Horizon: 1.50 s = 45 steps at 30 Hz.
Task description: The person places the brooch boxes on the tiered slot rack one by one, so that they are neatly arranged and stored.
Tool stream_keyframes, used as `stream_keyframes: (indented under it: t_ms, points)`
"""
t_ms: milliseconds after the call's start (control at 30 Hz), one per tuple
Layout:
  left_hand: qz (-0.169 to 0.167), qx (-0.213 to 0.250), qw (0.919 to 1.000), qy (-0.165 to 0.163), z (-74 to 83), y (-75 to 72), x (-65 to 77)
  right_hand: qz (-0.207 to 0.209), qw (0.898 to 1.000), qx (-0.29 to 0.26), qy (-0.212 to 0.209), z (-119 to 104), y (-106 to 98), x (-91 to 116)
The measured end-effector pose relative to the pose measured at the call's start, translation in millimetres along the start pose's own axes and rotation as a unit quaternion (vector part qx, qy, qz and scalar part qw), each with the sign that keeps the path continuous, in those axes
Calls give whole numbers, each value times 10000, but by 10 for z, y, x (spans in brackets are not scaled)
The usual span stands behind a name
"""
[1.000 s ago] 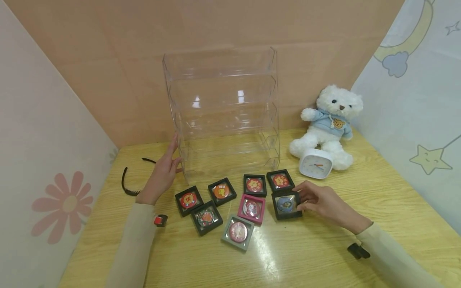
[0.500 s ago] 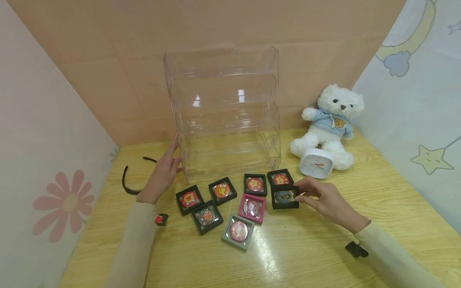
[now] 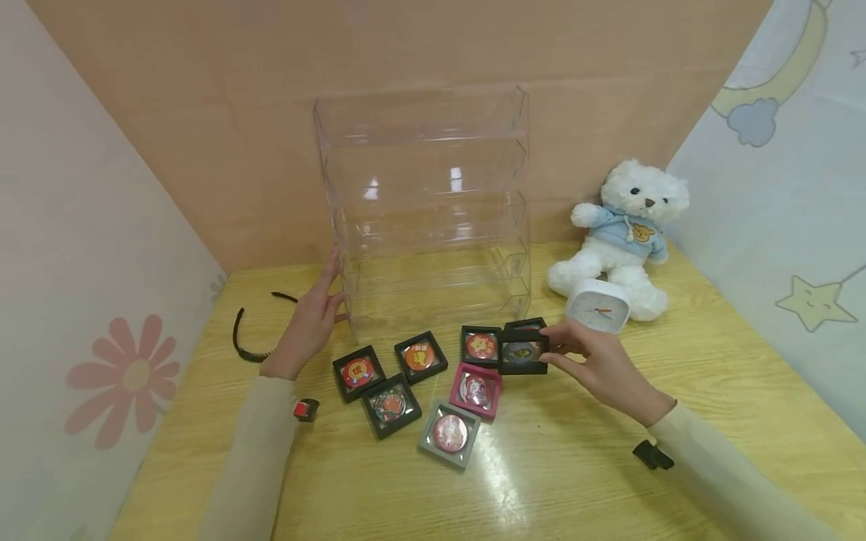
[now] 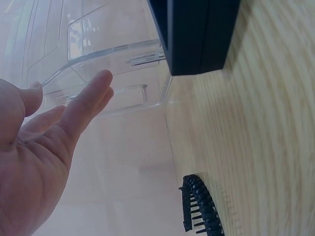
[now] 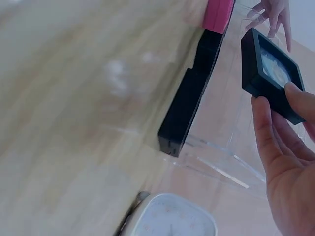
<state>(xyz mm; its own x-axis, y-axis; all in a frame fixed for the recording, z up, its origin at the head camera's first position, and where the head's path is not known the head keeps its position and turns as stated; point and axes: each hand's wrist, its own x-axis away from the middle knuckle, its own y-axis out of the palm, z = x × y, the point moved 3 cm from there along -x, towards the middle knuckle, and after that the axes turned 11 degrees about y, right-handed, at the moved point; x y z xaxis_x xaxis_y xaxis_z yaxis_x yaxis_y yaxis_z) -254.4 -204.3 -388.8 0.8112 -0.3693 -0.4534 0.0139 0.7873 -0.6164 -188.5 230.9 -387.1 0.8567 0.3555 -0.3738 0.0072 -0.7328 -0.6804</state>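
My right hand (image 3: 595, 362) pinches a black display frame (image 3: 524, 353) by its right edge, and a round blue badge shows inside it. In the right wrist view the same display frame (image 5: 273, 73) is held off the table between thumb and fingers. My left hand (image 3: 313, 319) touches the lower left side of a clear tiered rack (image 3: 433, 210), its fingers straight. Several more framed badges lie in front of the rack, among them a pink frame (image 3: 476, 391), a grey frame (image 3: 449, 434) and a black frame (image 3: 391, 404). Another black frame (image 3: 524, 324) is partly hidden behind the held one.
To the right a white teddy bear (image 3: 625, 225) in a blue hoodie sits behind a white alarm clock (image 3: 599, 305). A black headband (image 3: 249, 352) lies left of my left hand. An orange-brown backdrop (image 3: 419, 45) stands behind the rack.
My right hand has lifted the black frame with the blue badge from the table, tilted it upright and moved it left and toward the rack. My left hand stays at the rack's side.
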Motion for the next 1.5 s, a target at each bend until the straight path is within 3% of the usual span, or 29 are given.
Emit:
stream_keyframes:
  t_ms: [133,600,800,1033,1500]
  points:
    - [-7,13,10000,3,-13,14,-2,11,10000,92,20,-29,35,-117]
    - [-29,-36,10000,-64,-13,26,-35,22,9993,-333,-141,-124,136,-327]
    - [1,85,9999,-149,-4,34,-23,216,9988,-287,-337,-192,164,-412]
    - [-44,107,9996,-250,-15,48,4,169,9975,-487,-488,-264,264,-525]
    - [-96,-81,9999,-39,6,51,5,127,9958,-329,-840,-447,415,-811]
